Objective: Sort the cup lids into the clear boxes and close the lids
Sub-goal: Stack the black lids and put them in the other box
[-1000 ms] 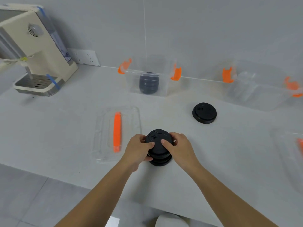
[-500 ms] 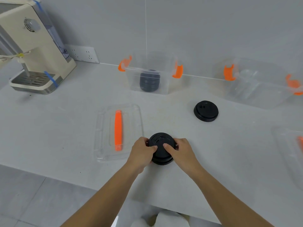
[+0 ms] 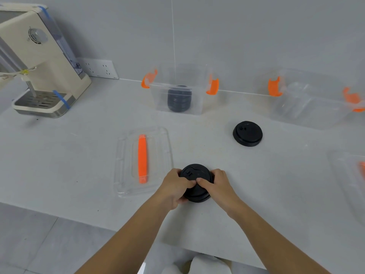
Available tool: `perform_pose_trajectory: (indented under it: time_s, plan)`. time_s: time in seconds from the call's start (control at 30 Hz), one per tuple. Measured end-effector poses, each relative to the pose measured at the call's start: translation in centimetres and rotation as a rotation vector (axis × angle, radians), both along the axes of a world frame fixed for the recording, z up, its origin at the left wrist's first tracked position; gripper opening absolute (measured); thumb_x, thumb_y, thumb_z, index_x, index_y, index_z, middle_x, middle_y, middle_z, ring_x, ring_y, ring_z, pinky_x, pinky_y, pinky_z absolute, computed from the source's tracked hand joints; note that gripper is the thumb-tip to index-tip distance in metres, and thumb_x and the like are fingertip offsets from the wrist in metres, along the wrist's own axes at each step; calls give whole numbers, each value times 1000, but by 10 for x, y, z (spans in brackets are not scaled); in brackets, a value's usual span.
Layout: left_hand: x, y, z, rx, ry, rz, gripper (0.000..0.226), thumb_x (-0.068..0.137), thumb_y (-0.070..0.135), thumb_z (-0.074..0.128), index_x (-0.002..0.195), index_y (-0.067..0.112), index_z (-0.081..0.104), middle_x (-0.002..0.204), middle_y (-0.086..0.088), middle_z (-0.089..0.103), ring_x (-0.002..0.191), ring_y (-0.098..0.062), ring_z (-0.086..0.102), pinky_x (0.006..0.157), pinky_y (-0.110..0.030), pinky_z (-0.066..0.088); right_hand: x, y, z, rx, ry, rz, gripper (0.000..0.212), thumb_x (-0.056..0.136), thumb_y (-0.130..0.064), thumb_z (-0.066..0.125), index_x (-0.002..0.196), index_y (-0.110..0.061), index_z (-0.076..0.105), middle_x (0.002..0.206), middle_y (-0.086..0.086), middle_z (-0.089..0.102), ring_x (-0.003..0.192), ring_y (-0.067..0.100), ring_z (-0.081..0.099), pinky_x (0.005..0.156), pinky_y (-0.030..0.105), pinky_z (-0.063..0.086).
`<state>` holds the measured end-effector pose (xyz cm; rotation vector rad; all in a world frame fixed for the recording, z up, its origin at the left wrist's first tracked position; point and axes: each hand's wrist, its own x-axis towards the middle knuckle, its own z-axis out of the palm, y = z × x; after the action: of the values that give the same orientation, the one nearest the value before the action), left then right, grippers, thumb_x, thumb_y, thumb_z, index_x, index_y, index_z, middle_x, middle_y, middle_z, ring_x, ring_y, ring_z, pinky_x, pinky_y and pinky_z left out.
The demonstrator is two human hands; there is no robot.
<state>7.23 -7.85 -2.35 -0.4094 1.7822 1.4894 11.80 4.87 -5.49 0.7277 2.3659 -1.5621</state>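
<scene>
A short stack of black cup lids (image 3: pixel 194 175) sits on the grey counter near its front edge. My left hand (image 3: pixel 174 187) grips the stack's left side and my right hand (image 3: pixel 219 185) grips its right side, thumbs meeting on top. Another black cup lid (image 3: pixel 247 133) lies alone further back to the right. A clear box with orange clips (image 3: pixel 197 107) stands at the back centre with a stack of black lids (image 3: pixel 178 99) inside. A second clear box (image 3: pixel 316 113) at the back right holds clear lids.
A clear box lid with an orange handle (image 3: pixel 142 159) lies flat just left of my hands. Another box lid (image 3: pixel 349 171) lies at the right edge. A cream water dispenser (image 3: pixel 39 62) stands at the back left, beside a wall socket (image 3: pixel 98 68).
The stack I hold has become shorter as both hands pressed the lids down together. My thumbs have come closer on top. The view has tilted slightly.
</scene>
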Motion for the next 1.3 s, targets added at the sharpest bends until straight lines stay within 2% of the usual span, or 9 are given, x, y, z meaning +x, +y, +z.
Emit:
perform_pose_trajectory:
  time_s: [0.2,0.37,0.57,0.7,0.8,1.0,1.13,1.23,1.3]
  plan:
    - [1,1,1,82,-37,29,41,83,-9,60,119,9,53,91,-1,62,76,-14,60,62,-33,52,5,2,8,-105,46,-59,33,82,-23,63,107,-13,44,117,4,46,107,18,51,86,27,45]
    - [-6,7,8,145,-22,69,48,79,-6,66,120,13,50,98,-7,64,81,-20,62,72,-37,53,-1,9,21,-237,110,-149,33,82,-15,63,109,-14,43,120,8,49,94,9,53,66,17,40]
    - [-16,26,22,211,57,30,61,77,-3,71,129,10,43,117,-12,63,107,-25,59,71,-36,54,-7,29,43,-285,232,-203,34,83,-9,61,110,-13,41,100,-3,52,86,2,52,68,17,42]
    - [-27,49,36,216,165,-90,50,80,0,68,126,9,48,115,-6,60,101,-21,59,78,-32,49,-12,47,58,-328,315,-236,34,85,-8,58,115,-13,41,99,-6,51,88,0,51,69,16,42]
    - [-36,71,46,226,253,-160,53,82,-1,67,128,8,43,117,-7,57,110,-24,55,92,-30,43,-17,62,67,-357,380,-279,39,88,-12,58,121,-19,39,105,-8,51,92,-1,51,69,16,41]
    - [-58,129,66,226,388,-215,62,74,13,68,130,8,43,132,-10,52,119,-25,53,98,-33,45,-35,103,85,-332,456,-383,38,87,-31,63,115,-21,41,112,-3,55,94,1,56,71,16,45]
    - [-76,165,66,389,299,-97,73,64,31,65,128,1,48,128,-15,59,117,-24,57,86,-27,47,-50,133,95,-281,465,-410,35,86,-35,62,112,-20,44,106,-4,57,88,2,57,57,10,47]
    - [-87,188,55,386,269,-86,68,75,43,62,128,3,50,126,-12,62,116,-20,59,83,-24,48,-62,154,90,-207,427,-405,35,85,-40,63,110,-20,48,110,-1,59,96,11,60,77,22,48]
    - [-91,199,45,345,256,-78,56,86,40,58,128,3,50,126,-11,62,115,-20,60,80,-23,48,-68,165,82,-173,380,-391,35,84,-43,62,108,-20,50,108,-2,59,97,14,59,79,25,47]
